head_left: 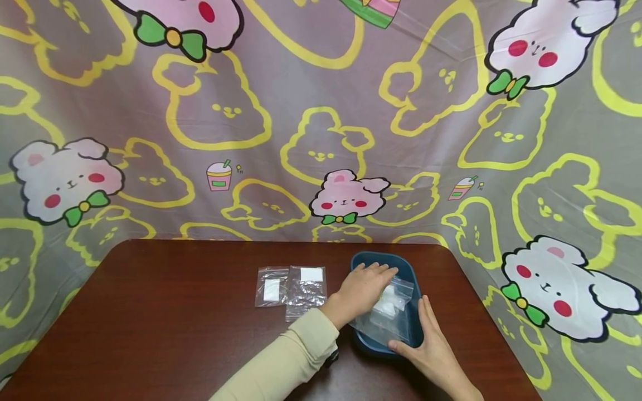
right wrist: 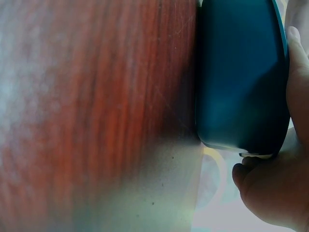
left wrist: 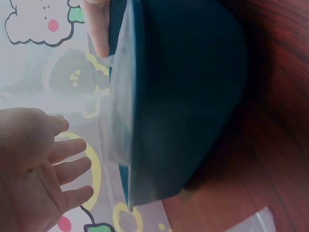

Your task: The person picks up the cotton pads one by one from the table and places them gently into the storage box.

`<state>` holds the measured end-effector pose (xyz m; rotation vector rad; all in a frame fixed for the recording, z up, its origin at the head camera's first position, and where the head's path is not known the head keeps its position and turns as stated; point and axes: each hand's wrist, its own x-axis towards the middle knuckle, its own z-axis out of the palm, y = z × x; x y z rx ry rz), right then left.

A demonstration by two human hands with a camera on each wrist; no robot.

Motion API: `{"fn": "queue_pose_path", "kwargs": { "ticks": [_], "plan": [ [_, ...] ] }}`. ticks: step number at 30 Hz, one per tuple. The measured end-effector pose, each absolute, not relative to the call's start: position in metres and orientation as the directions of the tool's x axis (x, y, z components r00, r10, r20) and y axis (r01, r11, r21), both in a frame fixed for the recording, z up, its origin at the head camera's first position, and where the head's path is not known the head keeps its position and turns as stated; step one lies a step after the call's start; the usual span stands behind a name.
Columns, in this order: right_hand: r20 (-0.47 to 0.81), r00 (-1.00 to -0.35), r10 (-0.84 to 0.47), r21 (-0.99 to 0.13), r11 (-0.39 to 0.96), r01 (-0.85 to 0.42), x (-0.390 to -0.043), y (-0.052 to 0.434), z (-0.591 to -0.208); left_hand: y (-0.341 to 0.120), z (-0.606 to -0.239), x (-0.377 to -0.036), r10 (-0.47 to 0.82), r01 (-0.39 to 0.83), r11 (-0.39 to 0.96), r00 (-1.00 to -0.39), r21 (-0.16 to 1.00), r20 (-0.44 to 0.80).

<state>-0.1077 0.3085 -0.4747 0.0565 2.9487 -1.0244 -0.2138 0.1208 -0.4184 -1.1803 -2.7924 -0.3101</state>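
Observation:
A dark blue plastic bin (head_left: 414, 267) stands toward the right of the table. Clear zip bags (head_left: 386, 328) with white pieces in or on them lie in its mouth, one reaching over the left rim. My left hand (head_left: 365, 289) is above the bin's left side, fingers extended; the left wrist view shows that hand (left wrist: 43, 164) with its fingers apart, beside the bin (left wrist: 188, 96). On the bin's right side is my right hand (head_left: 436, 351), with straight fingers along the wall and the thumb at the near rim. In the right wrist view, the bin's outer wall (right wrist: 241, 72) partly hides that hand (right wrist: 275, 188).
Two flat clear zip bags, a smaller one (head_left: 271, 290) and a larger one (head_left: 307, 289), each with a white rectangle, lie left of the bin on the brown table (head_left: 175, 312). A patterned cloth (head_left: 281, 83) hangs behind and along the sides. A small black object (head_left: 332, 358) shows under the left sleeve.

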Motion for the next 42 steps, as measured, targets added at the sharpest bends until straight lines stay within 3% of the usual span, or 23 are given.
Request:
{"fn": "queue_pose_path", "kwargs": {
  "ticks": [23,30,42],
  "plan": [
    [-0.074,-0.996,0.046,-0.612,0.786,0.082,-0.109,0.308,-0.472,0.018,-0.461,-0.246,0.53,0.604,0.736,-0.795,0.305,0.295],
    [-0.084,-0.995,0.045,-0.609,0.788,0.087,-0.108,0.308,-0.471,-0.025,-0.48,-0.246,0.444,0.512,0.774,-0.858,0.372,0.257],
    [-0.053,-0.998,0.033,-0.611,0.789,0.059,-0.108,0.307,-0.472,-0.073,-0.504,-0.241,0.367,0.443,0.804,-0.894,0.397,0.256]
  ]
}}
